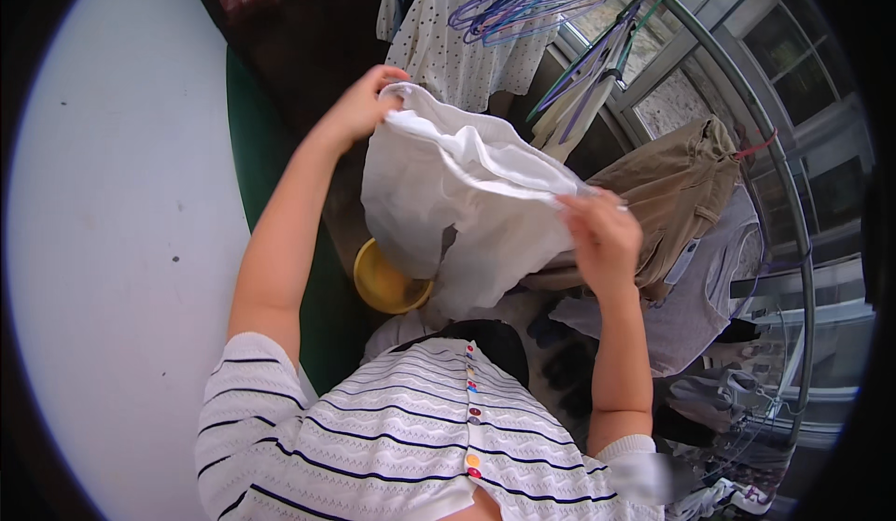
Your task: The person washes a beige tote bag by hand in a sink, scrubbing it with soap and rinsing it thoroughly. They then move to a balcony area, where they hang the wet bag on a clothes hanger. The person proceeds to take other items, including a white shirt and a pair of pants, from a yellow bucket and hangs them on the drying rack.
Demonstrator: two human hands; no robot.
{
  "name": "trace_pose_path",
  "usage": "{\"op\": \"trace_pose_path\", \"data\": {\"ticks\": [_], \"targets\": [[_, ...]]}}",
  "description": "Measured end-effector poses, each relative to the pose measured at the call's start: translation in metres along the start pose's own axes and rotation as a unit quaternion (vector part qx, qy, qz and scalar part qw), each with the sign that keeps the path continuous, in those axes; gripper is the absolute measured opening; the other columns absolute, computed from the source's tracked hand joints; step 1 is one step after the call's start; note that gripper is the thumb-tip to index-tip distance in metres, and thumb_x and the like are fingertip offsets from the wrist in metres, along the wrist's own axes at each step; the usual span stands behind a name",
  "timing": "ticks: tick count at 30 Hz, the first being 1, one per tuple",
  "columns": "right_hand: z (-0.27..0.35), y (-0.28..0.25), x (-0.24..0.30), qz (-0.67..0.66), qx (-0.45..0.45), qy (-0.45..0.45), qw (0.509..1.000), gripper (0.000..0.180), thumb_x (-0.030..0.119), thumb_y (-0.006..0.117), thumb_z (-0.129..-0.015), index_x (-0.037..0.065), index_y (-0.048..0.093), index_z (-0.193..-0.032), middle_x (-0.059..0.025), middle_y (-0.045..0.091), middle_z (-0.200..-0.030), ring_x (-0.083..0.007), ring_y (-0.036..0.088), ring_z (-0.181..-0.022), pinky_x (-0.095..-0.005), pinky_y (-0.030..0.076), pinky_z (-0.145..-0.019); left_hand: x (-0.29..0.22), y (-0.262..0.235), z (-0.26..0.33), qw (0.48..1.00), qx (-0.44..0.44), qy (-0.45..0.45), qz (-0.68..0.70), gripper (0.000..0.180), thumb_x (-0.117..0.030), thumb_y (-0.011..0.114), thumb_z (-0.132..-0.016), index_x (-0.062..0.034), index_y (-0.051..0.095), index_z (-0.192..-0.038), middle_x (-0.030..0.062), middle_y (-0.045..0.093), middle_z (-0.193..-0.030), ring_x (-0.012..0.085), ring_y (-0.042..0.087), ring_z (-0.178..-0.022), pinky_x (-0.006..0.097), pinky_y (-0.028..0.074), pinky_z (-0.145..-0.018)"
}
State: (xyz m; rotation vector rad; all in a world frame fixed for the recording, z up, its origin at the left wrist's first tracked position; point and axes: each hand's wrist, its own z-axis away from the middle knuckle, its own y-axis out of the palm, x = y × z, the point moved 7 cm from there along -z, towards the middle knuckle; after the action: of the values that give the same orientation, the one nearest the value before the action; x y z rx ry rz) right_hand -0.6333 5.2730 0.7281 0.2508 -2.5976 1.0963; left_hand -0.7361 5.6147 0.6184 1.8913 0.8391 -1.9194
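Observation:
A pair of white trousers (467, 204) hangs stretched between my two hands, its waistband uppermost and the legs dropping below. My left hand (362, 108) grips the waistband at its left end, with some fingers hidden behind the cloth. At the other end, my right hand (602, 236) is closed on the waistband's edge and slightly blurred. The waist opening gapes a little, showing the white inside.
A yellow basin (383, 278) stands below the trousers. A curved metal rail (793, 166) on the right bears brown trousers (686, 180), a grey top (695, 297) and bunched hangers (532, 3). A dotted shirt (467, 31) hangs ahead. A white wall (121, 194) rises at left.

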Motion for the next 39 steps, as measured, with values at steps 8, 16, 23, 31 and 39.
{"op": "trace_pose_path", "data": {"ticks": [8, 16, 23, 31, 39], "targets": [[-0.018, 0.022, 0.010, -0.041, 0.047, -0.025, 0.998, 0.010, 0.007, 0.074, -0.073, 0.006, 0.067, -0.081, -0.0083, 0.059, -0.066, -0.0241, 0.055, -0.059, -0.0335, 0.046, -0.054, 0.020, 0.006, 0.017, 0.904, -0.094, -0.039, -0.414, 0.028, -0.010, 0.066, -0.072, -0.0086, 0.065, -0.100, 0.0140, 0.066, -0.101, 0.0303, 0.065, -0.089, 0.040, 0.052, -0.075], [-0.035, 0.005, 0.002, 0.011, 0.005, -0.034, 0.999, 0.013, 0.006, 0.075, -0.073, 0.005, 0.066, -0.082, -0.0053, 0.059, -0.065, -0.0205, 0.053, -0.059, -0.0306, 0.044, -0.054, -0.001, 0.045, 0.045, 0.989, 0.092, 0.074, -0.088, 0.049, -0.009, 0.073, -0.075, -0.0061, 0.055, -0.120, 0.0086, 0.055, -0.112, 0.0186, 0.058, -0.104, 0.033, 0.047, -0.092], [-0.037, -0.017, 0.000, 0.034, -0.035, -0.014, 0.999, 0.009, 0.004, 0.074, -0.075, 0.002, 0.067, -0.081, -0.0060, 0.060, -0.065, -0.0194, 0.052, -0.056, -0.0289, 0.043, -0.054, 0.010, 0.123, 0.092, 0.908, 0.250, 0.213, -0.261, 0.038, -0.021, 0.081, -0.065, -0.0077, 0.063, -0.096, 0.0058, 0.064, -0.100, 0.0253, 0.059, -0.098, 0.050, 0.027, -0.111], [-0.039, -0.063, 0.001, 0.222, -0.054, -0.002, 0.974, 0.017, 0.016, 0.078, -0.072, 0.006, 0.065, -0.075, -0.0059, 0.065, -0.067, -0.0213, 0.059, -0.056, -0.0317, 0.048, -0.056, -0.135, 0.048, 0.030, 0.810, 0.145, 0.387, -0.417, 0.032, -0.011, 0.076, -0.063, -0.0067, 0.065, -0.093, 0.0082, 0.063, -0.115, 0.0256, 0.061, -0.103, 0.053, 0.030, -0.110], [0.003, -0.037, -0.030, 0.117, 0.241, 0.078, 0.960, 0.027, 0.016, 0.075, -0.074, 0.004, 0.056, -0.089, -0.0157, 0.059, -0.084, -0.0373, 0.058, -0.081, -0.0423, 0.047, -0.067, -0.136, 0.057, 0.038, 0.797, 0.239, 0.252, -0.495, 0.036, -0.019, 0.085, -0.063, -0.0074, 0.065, -0.091, 0.0101, 0.054, -0.087, 0.0262, 0.057, -0.088, 0.034, 0.048, -0.077]]}}
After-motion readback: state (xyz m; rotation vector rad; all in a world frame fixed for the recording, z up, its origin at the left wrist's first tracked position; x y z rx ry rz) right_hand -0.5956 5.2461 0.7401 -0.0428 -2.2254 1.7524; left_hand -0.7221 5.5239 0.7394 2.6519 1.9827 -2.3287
